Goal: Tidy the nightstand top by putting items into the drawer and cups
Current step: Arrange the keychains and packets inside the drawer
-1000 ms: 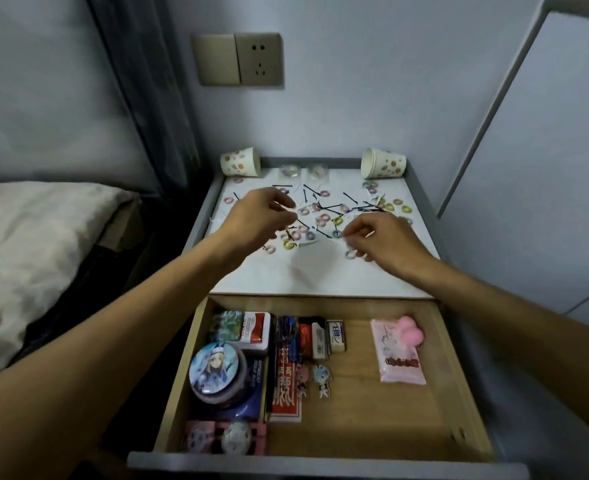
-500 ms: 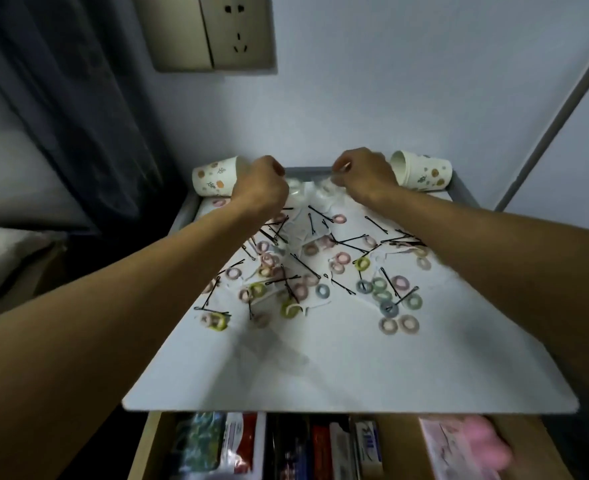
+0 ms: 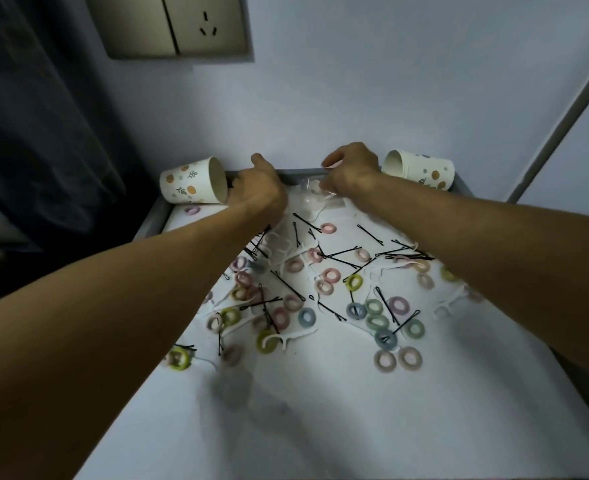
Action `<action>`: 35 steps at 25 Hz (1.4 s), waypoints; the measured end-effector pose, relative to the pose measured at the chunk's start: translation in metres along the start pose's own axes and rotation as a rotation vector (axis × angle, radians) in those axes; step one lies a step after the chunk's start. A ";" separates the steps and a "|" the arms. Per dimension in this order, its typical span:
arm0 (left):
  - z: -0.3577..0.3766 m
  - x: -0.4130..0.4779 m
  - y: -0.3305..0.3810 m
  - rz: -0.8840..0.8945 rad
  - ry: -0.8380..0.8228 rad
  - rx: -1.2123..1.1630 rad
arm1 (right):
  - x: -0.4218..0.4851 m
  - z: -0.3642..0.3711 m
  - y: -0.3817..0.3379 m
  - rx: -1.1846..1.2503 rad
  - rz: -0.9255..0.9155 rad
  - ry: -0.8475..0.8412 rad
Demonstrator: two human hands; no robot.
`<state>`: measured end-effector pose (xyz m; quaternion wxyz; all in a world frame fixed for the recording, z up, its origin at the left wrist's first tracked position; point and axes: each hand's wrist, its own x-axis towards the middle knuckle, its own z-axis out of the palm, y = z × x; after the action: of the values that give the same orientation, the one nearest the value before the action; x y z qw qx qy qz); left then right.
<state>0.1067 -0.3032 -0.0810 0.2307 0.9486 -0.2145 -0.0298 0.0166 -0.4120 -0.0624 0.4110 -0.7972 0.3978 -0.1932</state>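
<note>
Hands at rear rim (image 3: 303, 173): left hand (image 3: 258, 192) curled, hold hidden; right hand (image 3: 350, 174) pinching clear packets (image 3: 312, 200). Scattered mid surface (image 3: 355, 410): hair ties (image 3: 409, 332), pins (image 3: 370, 234). Risk: low forearms (image 3: 459, 237) sweep them off edge; lying cups (image 3: 185, 183) may roll.

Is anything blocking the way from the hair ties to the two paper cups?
Only the hands: the left hand sits at the mouth of the left cup, the right hand beside the right cup. Both lie on their sides.

A bedroom: nightstand (image 3: 355, 417) beside a dark curtain (image 3: 44, 133), wall socket (image 3: 182, 26) above.
</note>
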 end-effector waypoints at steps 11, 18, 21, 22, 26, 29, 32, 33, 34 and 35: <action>-0.083 -0.119 -0.005 0.116 -0.087 -0.860 | -0.131 -0.063 -0.016 0.681 -0.096 -0.137; -0.108 -0.290 -0.053 -0.031 -0.493 -1.019 | -0.300 -0.095 0.013 0.511 -0.188 -0.284; -0.105 -0.334 -0.066 -0.111 -0.608 -1.053 | -0.344 -0.097 0.034 0.431 -0.157 -0.357; -0.104 -0.344 -0.070 -0.125 -0.644 -1.033 | -0.356 -0.097 0.040 0.420 -0.143 -0.369; -0.097 -0.365 -0.087 -0.155 -0.698 -0.991 | -0.383 -0.087 0.063 0.411 -0.132 -0.381; -0.091 -0.368 -0.093 -0.147 -0.662 -0.938 | -0.388 -0.075 0.076 0.462 -0.081 -0.414; -0.081 -0.367 -0.096 -0.202 -0.650 -0.947 | -0.386 -0.067 0.082 0.502 -0.004 -0.401; -0.078 -0.365 -0.097 -0.215 -0.645 -0.944 | -0.386 -0.064 0.084 0.499 0.004 -0.386; -0.076 -0.364 -0.098 -0.213 -0.640 -0.933 | -0.386 -0.062 0.085 0.497 0.004 -0.376; -0.073 -0.363 -0.099 -0.204 -0.635 -0.923 | -0.386 -0.060 0.086 0.497 0.003 -0.375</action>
<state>-0.1717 -0.0405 -0.0756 0.5415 0.7098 -0.1453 -0.4264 -0.2973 -0.1655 -0.0891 0.6599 -0.6934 0.2566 -0.1339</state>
